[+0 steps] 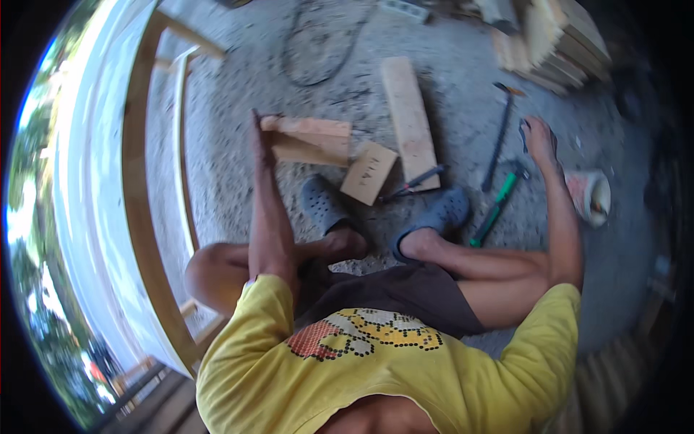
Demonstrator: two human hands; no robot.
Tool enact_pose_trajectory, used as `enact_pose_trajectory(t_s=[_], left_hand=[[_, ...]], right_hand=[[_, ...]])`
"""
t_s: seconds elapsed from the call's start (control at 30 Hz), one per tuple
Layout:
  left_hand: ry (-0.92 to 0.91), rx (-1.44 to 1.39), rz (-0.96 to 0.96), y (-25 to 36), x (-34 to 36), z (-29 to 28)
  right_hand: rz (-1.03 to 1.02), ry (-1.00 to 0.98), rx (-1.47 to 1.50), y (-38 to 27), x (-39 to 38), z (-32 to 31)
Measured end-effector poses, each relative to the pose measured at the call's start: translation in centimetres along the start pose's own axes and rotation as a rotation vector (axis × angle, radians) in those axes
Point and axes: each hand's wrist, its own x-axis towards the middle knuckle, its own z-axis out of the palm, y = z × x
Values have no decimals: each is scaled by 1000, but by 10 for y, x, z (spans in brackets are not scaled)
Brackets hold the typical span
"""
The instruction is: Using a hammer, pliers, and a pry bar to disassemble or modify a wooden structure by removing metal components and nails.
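Observation:
My left hand [264,137] grips the left end of a small piece made of joined boards [311,147], lying on the ground beyond my left foot. Next to it a thin square of board [369,173] with pencil marks lies flat. My right hand [538,139] is out to the right, its fingers curled round a small dark thing too covered to name. Close to that hand are a hammer with a green handle [497,210] and a long dark hammer [499,134]. A light plank [410,119] lies between my hands, with a dark slim tool [413,184] across its near end.
A white bucket [587,197] stands beside my right forearm. Stacked wood blocks [557,47] sit at the far right, a grey hollow block [405,9] at the far edge. A wooden frame [137,145] rises on my left. A dark cord [318,83] loops on the ground. My clogs [325,206] flank the marked board.

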Motion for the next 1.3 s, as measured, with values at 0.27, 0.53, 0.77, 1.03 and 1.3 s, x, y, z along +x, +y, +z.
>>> enact_pose_trajectory(t_s=[0.27,0.53,0.77,1.03,1.3], left_hand=[[-801,781,305,101,-97,144],[-915,884,420,104,-173,266],[-914,921,427,101,-181,309],[-911,914,458,125,-182,339],[-887,456,-19,165,-214,316]], right_hand=[[568,204,73,114,-309,-114],[1523,38,148,50,-756,22],[1554,293,-481,-12,-809,-63],[547,915,709,-93,-370,-138],[456,112,1652,-206,-272,-118]])
